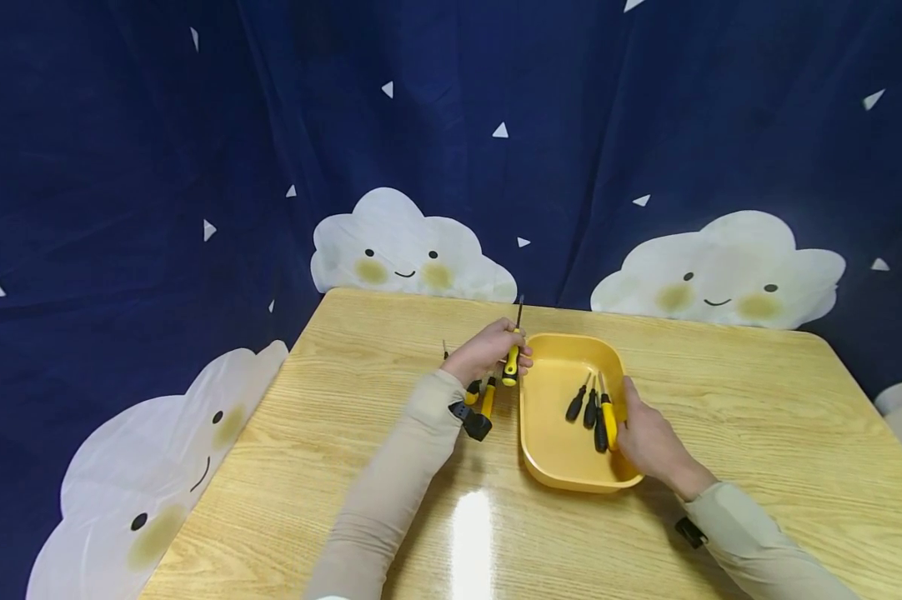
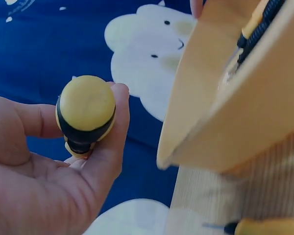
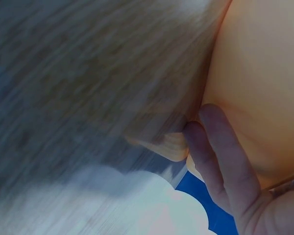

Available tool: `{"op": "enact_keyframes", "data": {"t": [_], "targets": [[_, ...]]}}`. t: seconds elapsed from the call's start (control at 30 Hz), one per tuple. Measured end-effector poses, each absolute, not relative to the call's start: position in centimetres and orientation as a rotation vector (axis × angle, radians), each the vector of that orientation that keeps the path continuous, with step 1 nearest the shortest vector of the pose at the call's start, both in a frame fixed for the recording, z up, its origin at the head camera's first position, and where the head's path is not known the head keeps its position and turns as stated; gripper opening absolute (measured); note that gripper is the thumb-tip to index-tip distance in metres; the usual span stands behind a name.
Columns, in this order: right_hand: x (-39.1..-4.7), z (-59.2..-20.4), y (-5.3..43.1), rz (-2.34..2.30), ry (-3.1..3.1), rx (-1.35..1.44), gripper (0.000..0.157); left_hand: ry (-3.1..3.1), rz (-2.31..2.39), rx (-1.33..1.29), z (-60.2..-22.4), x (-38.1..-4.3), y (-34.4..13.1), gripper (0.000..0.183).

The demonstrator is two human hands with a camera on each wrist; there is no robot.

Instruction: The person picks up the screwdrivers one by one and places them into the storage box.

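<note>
My left hand (image 1: 488,350) grips a yellow-and-black screwdriver (image 1: 512,363) by its handle, shaft pointing up and away, beside the left rim of a yellow plastic tray (image 1: 552,467). In the left wrist view the round yellow butt of that screwdriver (image 2: 87,104) faces the camera, held between thumb and fingers. My right hand (image 1: 649,437) holds the tray's right wall, with fingers (image 3: 230,161) against its outer side in the right wrist view. Inside the tray lie several screwdrivers, some with black handles (image 1: 575,406) and one with a yellow handle (image 1: 609,423).
More yellow-and-black screwdrivers (image 1: 488,398) lie on the wooden table (image 1: 331,400) left of the tray, partly hidden beneath my left wrist. Behind the table's far edge hangs a dark blue curtain (image 1: 436,125) with white clouds.
</note>
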State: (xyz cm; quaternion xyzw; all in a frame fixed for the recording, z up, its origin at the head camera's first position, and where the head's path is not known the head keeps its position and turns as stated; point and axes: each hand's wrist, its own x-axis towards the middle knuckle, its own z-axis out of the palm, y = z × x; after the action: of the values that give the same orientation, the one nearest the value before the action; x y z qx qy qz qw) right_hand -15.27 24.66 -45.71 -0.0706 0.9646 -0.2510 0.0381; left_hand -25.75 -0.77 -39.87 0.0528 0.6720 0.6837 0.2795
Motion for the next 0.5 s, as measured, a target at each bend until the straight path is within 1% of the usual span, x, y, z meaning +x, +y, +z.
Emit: {"op": "enact_keyframes", "data": {"t": [0.2, 0.43, 0.5], "targets": [[-15.2, -45.8, 24.7, -0.805, 2.919, -0.187, 0.072, 1.804, 1.821, 0.150, -39.8, -25.4, 1.4, 0.017], [-15.2, -45.9, 24.8, -0.794, 2.932, -0.182, 0.072, 1.812, 1.804, 0.167, -39.9, -24.9, 3.7, 0.005], [-15.3, -45.9, 24.8, -0.791, 2.935, -0.187, 0.072, 1.807, 1.806, 0.163, -40.0, -24.8, 4.3, 0.004]]}}
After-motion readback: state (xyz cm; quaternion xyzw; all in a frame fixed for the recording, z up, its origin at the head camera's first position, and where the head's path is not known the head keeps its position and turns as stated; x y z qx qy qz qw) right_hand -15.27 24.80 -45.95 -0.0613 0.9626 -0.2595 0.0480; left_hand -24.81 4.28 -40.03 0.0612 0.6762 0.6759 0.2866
